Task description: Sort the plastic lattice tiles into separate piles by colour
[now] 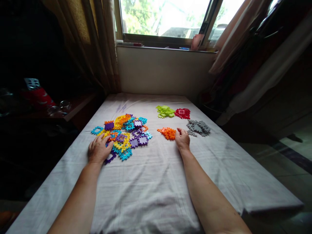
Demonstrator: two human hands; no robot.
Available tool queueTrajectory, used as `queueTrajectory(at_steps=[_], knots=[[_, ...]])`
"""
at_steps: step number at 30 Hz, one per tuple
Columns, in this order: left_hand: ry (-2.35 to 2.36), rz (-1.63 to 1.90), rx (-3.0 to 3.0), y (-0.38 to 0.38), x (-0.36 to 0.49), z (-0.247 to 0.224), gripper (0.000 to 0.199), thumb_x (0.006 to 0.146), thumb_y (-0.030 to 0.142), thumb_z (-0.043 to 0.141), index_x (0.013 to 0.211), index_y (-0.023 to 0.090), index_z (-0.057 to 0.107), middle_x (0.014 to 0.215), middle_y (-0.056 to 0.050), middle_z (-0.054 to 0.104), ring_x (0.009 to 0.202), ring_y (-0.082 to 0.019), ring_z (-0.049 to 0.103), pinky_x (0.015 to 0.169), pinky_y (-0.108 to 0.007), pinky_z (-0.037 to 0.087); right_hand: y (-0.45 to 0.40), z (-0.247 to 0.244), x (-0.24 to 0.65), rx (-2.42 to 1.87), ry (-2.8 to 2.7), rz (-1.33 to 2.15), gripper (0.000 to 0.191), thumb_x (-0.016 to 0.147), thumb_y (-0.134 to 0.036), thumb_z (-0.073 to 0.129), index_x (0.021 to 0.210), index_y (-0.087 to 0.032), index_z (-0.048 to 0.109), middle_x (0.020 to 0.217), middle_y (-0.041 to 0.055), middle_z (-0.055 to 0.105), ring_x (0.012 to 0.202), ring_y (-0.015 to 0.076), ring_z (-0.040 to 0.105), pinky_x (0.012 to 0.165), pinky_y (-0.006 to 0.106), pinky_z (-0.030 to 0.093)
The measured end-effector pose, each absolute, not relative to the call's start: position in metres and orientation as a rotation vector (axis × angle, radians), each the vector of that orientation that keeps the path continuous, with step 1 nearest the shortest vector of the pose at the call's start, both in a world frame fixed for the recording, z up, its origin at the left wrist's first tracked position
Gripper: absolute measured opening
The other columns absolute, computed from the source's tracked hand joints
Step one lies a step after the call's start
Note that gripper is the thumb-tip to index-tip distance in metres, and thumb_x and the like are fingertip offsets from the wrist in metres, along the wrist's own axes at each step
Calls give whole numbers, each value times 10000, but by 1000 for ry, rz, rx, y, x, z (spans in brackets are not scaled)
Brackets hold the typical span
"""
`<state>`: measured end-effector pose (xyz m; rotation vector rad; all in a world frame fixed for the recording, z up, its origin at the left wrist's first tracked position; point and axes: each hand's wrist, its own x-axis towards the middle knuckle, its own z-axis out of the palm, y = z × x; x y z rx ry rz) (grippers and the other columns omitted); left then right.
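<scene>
No readable lettering in view
Nothing legible on the coloured tiles (122,137); over on the red container (39,97), pale marks, too dim and blurred to read

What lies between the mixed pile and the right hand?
In the head view, a heap of orange pieces lies between the mixed pile and the right hand, nearer the hand.

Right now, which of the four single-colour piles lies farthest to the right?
The grey pile, just right of the right hand; the red pile, green pile and orange pile all lie farther left.
</scene>
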<state>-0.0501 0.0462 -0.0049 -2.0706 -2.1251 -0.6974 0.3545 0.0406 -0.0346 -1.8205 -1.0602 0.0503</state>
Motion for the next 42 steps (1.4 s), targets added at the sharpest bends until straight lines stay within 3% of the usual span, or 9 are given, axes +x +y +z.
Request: queueTrajectory(at_steps=[8,15,20,28,32,35,38,42], knots=[[-1957,-910,-2071,49,-54,-9,198,839,363,573,854,220,709,1291,-141,654,1195,-343,599,1024,-546,435,42,-41,360,-1755,-940,20,354,783,-293,442,923,-154,736,947,119,738,906,236,651,903,368,509],[-1527,-1375,-2081,46,-41,9,274,927,436,526,934,209,679,1180,-122,698,1082,-274,653,970,-450,497,31,-28,350,-1710,-1004,-56,332,810,-276,437,907,-155,730,924,120,722,897,235,659,892,372,520],[-1186,-1316,-2331,25,4,16,148,943,330,556,979,241,669,1187,-76,694,1120,-239,639,1025,-456,469,19,-12,312,-1504,-1328,-83,279,853,-277,465,912,-198,726,918,98,719,910,223,661,896,364,527],[-951,-1154,-2471,14,38,0,124,940,258,564,1005,264,669,1346,-74,624,1246,-233,577,1069,-463,451,4,-2,242,-1207,-1545,647,313,867,-419,610,1104,-232,695,852,25,747,674,148,668,707,286,550],[-909,-1140,-2512,12,40,-2,147,949,263,552,1051,268,658,1353,-75,617,1242,-227,578,1060,-448,463,6,-9,232,-1111,-1436,895,339,820,-478,645,1019,-208,700,778,8,732,619,141,658,624,267,545],[-941,-1147,-2541,11,39,0,237,945,287,562,1173,265,624,1379,-92,600,1260,-238,568,1058,-444,471,10,-6,239,-1217,-1415,769,277,829,-438,625,964,-212,712,766,6,735,632,154,666,622,273,554],[-1062,-1142,-2566,11,35,3,356,942,323,560,1294,270,568,1399,-99,587,1269,-249,567,1070,-463,463,17,6,264,-1361,-1348,552,207,829,-353,609,936,-214,718,860,35,754,737,184,687,725,307,561],[-1182,-1183,-2536,15,25,6,351,948,324,529,1292,265,570,1382,-97,600,1272,-246,570,1090,-468,448,33,22,313,-1583,-1222,177,212,831,-305,557,909,-206,727,928,69,749,825,200,680,808,318,536]])
